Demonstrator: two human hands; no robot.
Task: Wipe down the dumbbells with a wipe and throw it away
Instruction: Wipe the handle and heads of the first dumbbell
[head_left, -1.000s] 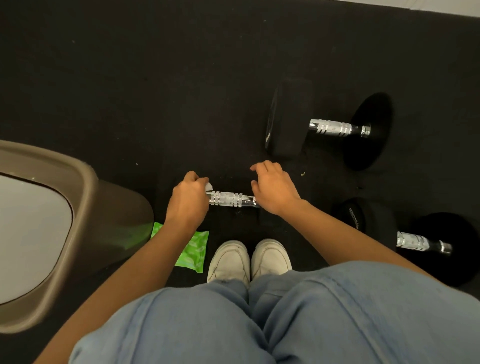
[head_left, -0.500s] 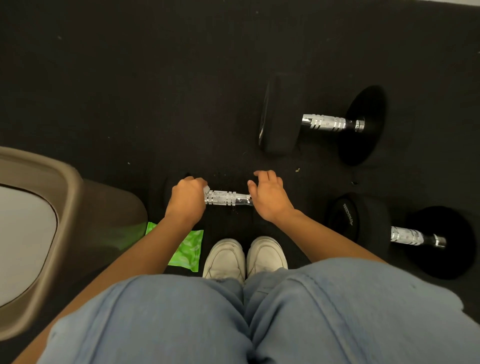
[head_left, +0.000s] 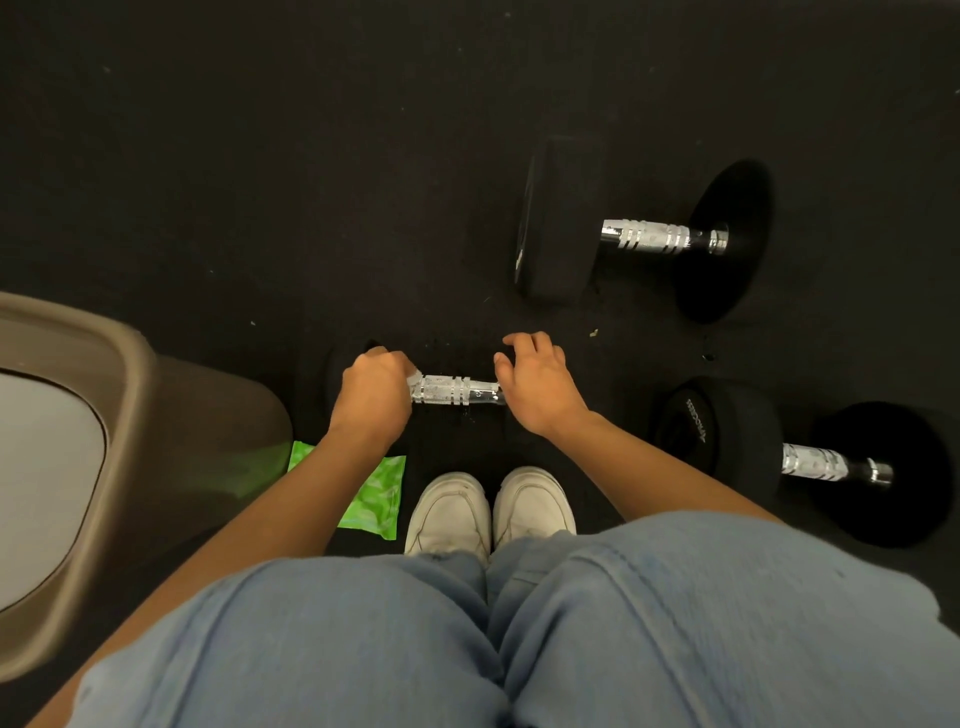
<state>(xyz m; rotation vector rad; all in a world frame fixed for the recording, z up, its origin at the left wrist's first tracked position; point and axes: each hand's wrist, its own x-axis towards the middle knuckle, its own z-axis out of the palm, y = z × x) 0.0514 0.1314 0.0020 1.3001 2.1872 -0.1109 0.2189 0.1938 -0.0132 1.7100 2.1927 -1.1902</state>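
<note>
Black speckled gym floor (head_left: 260, 156), tan bin (head_left: 130, 415) at left. Left hand (head_left: 371, 397) clenches a wipe (head_left: 414, 378) against the nearest dumbbell (head_left: 457, 389)'s handle; right hand (head_left: 537, 387) cups its other end.

Three black, round-headed dumbbells with ribbed chrome handles lie sideways on the dark floor: the nearest dumbbell (head_left: 452, 389), the far dumbbell (head_left: 649, 236) and the right-side dumbbell (head_left: 810, 460). A white wipe (head_left: 414, 378) touches the nearest handle's left end.
</note>
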